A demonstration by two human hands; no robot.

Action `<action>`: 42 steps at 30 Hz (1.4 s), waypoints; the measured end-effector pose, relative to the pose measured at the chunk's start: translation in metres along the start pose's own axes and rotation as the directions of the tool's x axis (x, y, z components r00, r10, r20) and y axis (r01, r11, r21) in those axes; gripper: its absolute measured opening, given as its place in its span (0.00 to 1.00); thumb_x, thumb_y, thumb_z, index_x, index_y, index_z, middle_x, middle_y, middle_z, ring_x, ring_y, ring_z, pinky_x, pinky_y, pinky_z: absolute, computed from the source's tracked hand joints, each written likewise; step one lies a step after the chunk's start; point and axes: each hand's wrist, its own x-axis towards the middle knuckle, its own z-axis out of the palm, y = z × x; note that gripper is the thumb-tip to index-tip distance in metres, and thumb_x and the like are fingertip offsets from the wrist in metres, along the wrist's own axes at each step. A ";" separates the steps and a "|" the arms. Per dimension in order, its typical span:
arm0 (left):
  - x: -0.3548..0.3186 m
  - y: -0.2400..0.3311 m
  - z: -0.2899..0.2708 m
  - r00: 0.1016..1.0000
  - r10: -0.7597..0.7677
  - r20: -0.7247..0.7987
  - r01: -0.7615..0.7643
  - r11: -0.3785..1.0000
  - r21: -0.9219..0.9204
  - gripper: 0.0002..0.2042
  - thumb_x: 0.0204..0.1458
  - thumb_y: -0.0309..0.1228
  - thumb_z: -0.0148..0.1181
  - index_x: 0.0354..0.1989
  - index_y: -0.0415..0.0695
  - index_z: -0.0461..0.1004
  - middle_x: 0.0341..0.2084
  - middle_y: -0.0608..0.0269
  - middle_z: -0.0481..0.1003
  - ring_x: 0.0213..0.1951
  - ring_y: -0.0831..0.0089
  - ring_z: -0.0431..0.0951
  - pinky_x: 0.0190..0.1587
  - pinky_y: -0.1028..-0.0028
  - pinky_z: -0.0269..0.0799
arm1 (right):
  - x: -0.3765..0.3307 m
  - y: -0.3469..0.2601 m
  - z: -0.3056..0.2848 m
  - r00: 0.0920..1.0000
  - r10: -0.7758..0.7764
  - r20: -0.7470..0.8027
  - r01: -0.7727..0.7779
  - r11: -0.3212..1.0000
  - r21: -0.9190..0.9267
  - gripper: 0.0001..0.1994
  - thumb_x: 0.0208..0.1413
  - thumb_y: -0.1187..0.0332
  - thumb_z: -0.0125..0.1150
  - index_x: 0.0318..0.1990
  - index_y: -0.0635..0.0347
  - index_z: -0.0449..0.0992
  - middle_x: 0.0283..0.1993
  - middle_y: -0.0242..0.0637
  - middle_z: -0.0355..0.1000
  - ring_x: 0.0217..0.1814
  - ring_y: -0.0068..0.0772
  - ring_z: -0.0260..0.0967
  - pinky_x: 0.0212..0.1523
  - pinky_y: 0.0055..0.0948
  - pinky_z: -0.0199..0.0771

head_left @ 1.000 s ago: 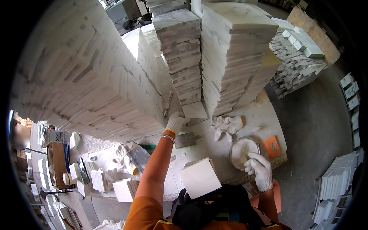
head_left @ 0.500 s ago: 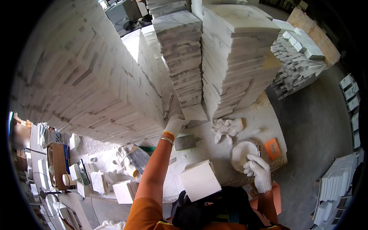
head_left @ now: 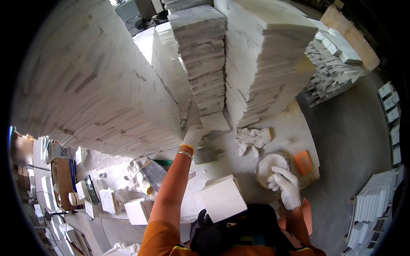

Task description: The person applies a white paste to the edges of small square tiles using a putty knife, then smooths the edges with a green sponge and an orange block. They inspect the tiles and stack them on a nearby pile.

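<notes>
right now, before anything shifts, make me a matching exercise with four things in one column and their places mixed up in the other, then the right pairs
Things
1. pen
2. left hand
3. orange block
4. right hand

Places
A. gloved, fingers at the round bowl
B. lying between two tall tile stacks
C. near the right edge of the table
D. gloved, next to the grey block

Pairs: 1-B, 2-D, 3-C, 4-A
</notes>
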 end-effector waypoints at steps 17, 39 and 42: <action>-0.099 0.007 0.007 0.983 0.142 0.119 -0.118 0.975 -0.190 0.11 0.56 0.31 0.67 0.39 0.38 0.75 0.22 0.69 0.73 0.21 0.83 0.66 0.22 0.80 0.58 | 0.012 0.009 0.011 1.000 0.003 -0.008 -0.003 1.000 -0.005 0.20 0.65 0.65 0.55 0.59 0.68 0.73 0.37 0.37 0.78 0.30 0.22 0.72 0.30 0.21 0.70; -0.225 -0.037 -0.086 0.786 0.449 -0.425 0.121 0.563 0.817 0.15 0.52 0.35 0.62 0.47 0.45 0.79 0.46 0.51 0.78 0.48 0.52 0.79 0.51 0.58 0.75 | 0.060 -0.012 0.059 0.978 -0.107 0.178 0.080 0.985 0.153 0.15 0.63 0.65 0.57 0.52 0.65 0.73 0.37 0.31 0.74 0.25 0.17 0.64 0.23 0.17 0.57; -0.234 -0.067 -0.127 0.787 0.427 -0.446 0.266 0.417 0.869 0.10 0.49 0.35 0.62 0.38 0.46 0.80 0.54 0.47 0.76 0.60 0.47 0.72 0.58 0.52 0.70 | 0.060 -0.012 0.051 0.979 -0.104 0.174 0.085 0.990 0.114 0.15 0.64 0.63 0.57 0.50 0.65 0.73 0.35 0.30 0.72 0.25 0.16 0.64 0.23 0.18 0.56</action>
